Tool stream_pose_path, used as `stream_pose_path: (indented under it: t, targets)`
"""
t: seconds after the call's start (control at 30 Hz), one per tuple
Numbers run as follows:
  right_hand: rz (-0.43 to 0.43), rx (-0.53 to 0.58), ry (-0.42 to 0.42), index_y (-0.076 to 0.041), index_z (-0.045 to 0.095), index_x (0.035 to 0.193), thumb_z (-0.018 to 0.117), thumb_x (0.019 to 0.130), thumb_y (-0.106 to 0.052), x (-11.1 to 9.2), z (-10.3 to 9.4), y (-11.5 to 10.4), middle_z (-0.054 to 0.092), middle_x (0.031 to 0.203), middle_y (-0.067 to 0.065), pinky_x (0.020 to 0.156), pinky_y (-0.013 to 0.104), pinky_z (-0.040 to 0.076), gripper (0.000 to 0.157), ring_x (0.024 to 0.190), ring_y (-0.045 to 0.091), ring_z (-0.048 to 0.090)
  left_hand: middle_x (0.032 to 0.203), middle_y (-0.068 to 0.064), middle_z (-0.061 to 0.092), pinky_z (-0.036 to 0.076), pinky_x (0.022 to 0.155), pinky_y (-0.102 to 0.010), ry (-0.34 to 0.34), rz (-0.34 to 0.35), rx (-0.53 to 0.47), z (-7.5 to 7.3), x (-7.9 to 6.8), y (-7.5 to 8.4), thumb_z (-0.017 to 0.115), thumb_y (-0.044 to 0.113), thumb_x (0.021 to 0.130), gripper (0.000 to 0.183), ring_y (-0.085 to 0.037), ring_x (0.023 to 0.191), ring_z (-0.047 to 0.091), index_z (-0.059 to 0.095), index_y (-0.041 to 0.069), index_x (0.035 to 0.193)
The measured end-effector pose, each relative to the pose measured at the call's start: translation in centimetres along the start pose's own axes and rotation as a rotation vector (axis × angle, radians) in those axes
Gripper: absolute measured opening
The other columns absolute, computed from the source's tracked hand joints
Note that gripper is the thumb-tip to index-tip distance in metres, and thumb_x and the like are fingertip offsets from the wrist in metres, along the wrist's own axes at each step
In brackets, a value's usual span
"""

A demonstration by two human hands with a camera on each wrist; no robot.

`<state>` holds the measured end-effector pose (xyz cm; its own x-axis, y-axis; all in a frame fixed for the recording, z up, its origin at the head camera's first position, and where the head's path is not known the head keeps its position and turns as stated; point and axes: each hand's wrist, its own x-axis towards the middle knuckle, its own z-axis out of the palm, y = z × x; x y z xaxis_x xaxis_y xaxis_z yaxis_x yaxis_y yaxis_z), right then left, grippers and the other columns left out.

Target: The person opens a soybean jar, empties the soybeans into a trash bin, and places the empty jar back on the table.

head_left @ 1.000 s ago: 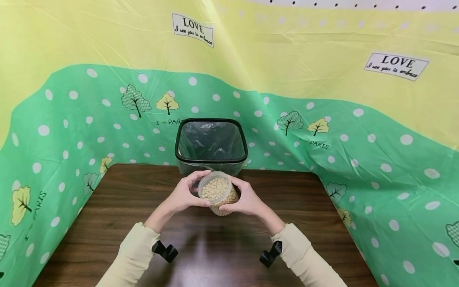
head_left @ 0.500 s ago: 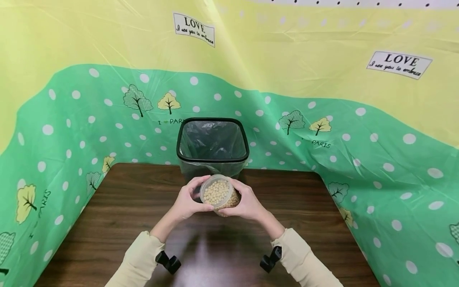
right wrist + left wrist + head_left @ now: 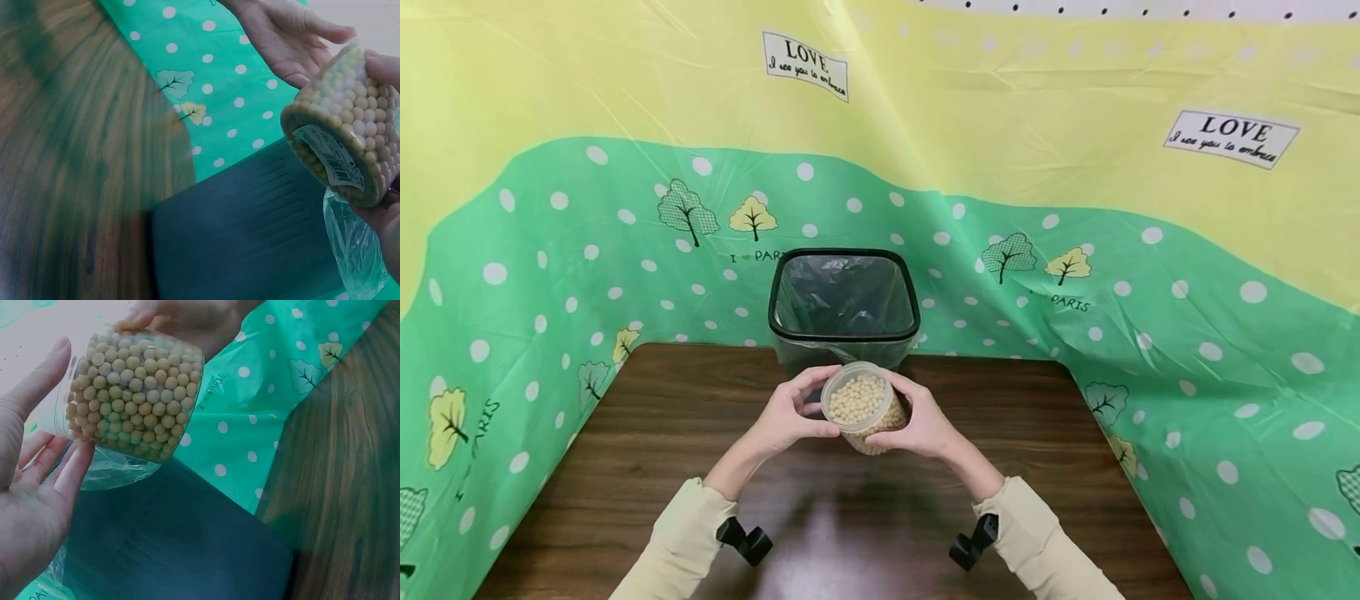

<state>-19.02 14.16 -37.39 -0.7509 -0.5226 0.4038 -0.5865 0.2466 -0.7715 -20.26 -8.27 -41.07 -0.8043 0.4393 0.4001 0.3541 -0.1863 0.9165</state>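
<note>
A clear plastic jar full of small round beige balls is held in the air, tilted, by both hands. My left hand spans its rim, with the thumb and fingertips at the edge. My right hand grips the side of the jar. In the left wrist view the left thumb and fingers lie around the jar's pale collar; the balls show through the wall. The right wrist view shows a printed label with a barcode on the base. Whether a clear lid covers the mouth I cannot tell.
Just beyond the jar stands a dark bin with a black rim and a clear bag lining. It is at the far edge of the brown wooden table. A green and yellow printed curtain hangs behind and at both sides.
Both hands and the jar shift slightly down and to the right overall, and the jar's tilt varies a little. Both hands keep hold of it. The bin stays in place.
</note>
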Motion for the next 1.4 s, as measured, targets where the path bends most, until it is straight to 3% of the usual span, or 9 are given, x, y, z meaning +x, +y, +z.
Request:
stream_pose_path:
  t: [0.33, 0.43, 0.57, 0.73, 0.93, 1.07, 1.13, 1.23, 1.4]
  targets:
    - [-0.06, -0.119, 0.157, 0.004, 0.045, 0.128, 0.084, 0.057, -0.007, 0.3, 0.6, -0.1, 0.055, 0.118, 0.018, 0.088, 0.034, 0.045, 0.082, 0.106, 0.027, 0.054, 0.127, -0.017, 0.046, 0.047, 0.087, -0.025, 0.209, 0.04, 0.033, 1.7, 0.3, 0.0, 0.08, -0.002, 0.063, 0.072, -0.01, 0.116, 0.047, 0.046, -0.006, 0.127]
    - [-0.028, -0.071, 0.142, 0.005, 0.044, 0.129, 0.083, 0.058, -0.002, 0.2, 0.3, -0.1, 0.054, 0.119, 0.019, 0.088, 0.031, 0.045, 0.081, 0.106, 0.024, 0.053, 0.123, -0.008, 0.05, 0.047, 0.086, -0.026, 0.162, 0.04, -0.048, 1.3, 0.2, 0.1, 0.079, 0.003, 0.066, 0.073, -0.009, 0.111, 0.05, 0.042, -0.011, 0.127]
    - [0.024, 0.064, 0.044, 0.008, 0.042, 0.129, 0.078, 0.06, 0.007, 0.1, -0.2, 0.0, 0.054, 0.119, 0.022, 0.086, 0.026, 0.044, 0.078, 0.104, 0.016, 0.053, 0.12, 0.001, 0.054, 0.05, 0.08, -0.026, 0.029, 0.019, -0.158, 0.1, 0.3, 0.1, 0.078, 0.01, 0.069, 0.077, -0.01, 0.106, 0.053, 0.036, -0.016, 0.128]
    - [0.027, 0.118, -0.048, 0.008, 0.041, 0.13, 0.076, 0.063, 0.006, 0.2, -0.4, -0.1, 0.053, 0.119, 0.022, 0.088, 0.027, 0.044, 0.076, 0.104, 0.015, 0.053, 0.126, -0.003, 0.052, 0.051, 0.079, -0.031, -0.053, 0.005, -0.129, -0.2, 0.3, 0.1, 0.078, 0.012, 0.069, 0.079, -0.011, 0.11, 0.052, 0.036, -0.012, 0.131]
    - [-0.03, 0.006, 0.039, 0.007, 0.042, 0.13, 0.08, 0.06, 0.002, 0.3, 0.0, -0.3, 0.054, 0.119, 0.021, 0.088, 0.03, 0.045, 0.08, 0.106, 0.023, 0.053, 0.127, -0.021, 0.049, 0.051, 0.08, -0.029, 0.118, 0.028, -0.043, 1.1, 0.2, 0.4, 0.08, 0.003, 0.065, 0.074, -0.009, 0.109, 0.052, 0.042, -0.01, 0.128]
    - [-0.05, -0.11, 0.147, 0.004, 0.045, 0.128, 0.084, 0.058, -0.007, 0.5, 0.5, -0.5, 0.055, 0.118, 0.018, 0.088, 0.034, 0.045, 0.081, 0.106, 0.026, 0.054, 0.127, -0.022, 0.048, 0.049, 0.083, -0.025, 0.266, 0.026, 0.068, 2.2, 0.1, 0.6, 0.077, -0.007, 0.064, 0.069, -0.015, 0.112, 0.051, 0.047, -0.007, 0.126]
    - [-0.039, -0.12, 0.164, 0.004, 0.045, 0.128, 0.084, 0.058, -0.007, 0.5, 0.5, -0.6, 0.056, 0.117, 0.017, 0.088, 0.034, 0.045, 0.08, 0.105, 0.027, 0.054, 0.127, -0.02, 0.047, 0.048, 0.083, -0.024, 0.287, 0.019, 0.091, 2.4, 0.1, 0.8, 0.076, -0.009, 0.064, 0.069, -0.019, 0.114, 0.05, 0.047, -0.006, 0.127]
    - [0.001, -0.048, 0.137, 0.006, 0.044, 0.128, 0.082, 0.059, -0.001, 0.4, 0.3, -0.6, 0.055, 0.118, 0.02, 0.088, 0.031, 0.045, 0.079, 0.105, 0.025, 0.054, 0.127, -0.02, 0.048, 0.049, 0.083, -0.026, 0.231, 0.037, 0.046, 1.9, 0.1, 0.8, 0.075, -0.008, 0.066, 0.067, -0.019, 0.114, 0.05, 0.046, -0.008, 0.126]
    - [0.042, 0.08, 0.026, 0.009, 0.042, 0.129, 0.077, 0.061, 0.008, 0.4, -0.4, -0.5, 0.054, 0.118, 0.022, 0.087, 0.025, 0.044, 0.077, 0.104, 0.015, 0.053, 0.127, -0.005, 0.051, 0.048, 0.085, -0.028, 0.052, 0.051, -0.1, 0.5, 0.4, 0.6, 0.077, 0.008, 0.07, 0.074, -0.011, 0.113, 0.05, 0.038, -0.013, 0.13]
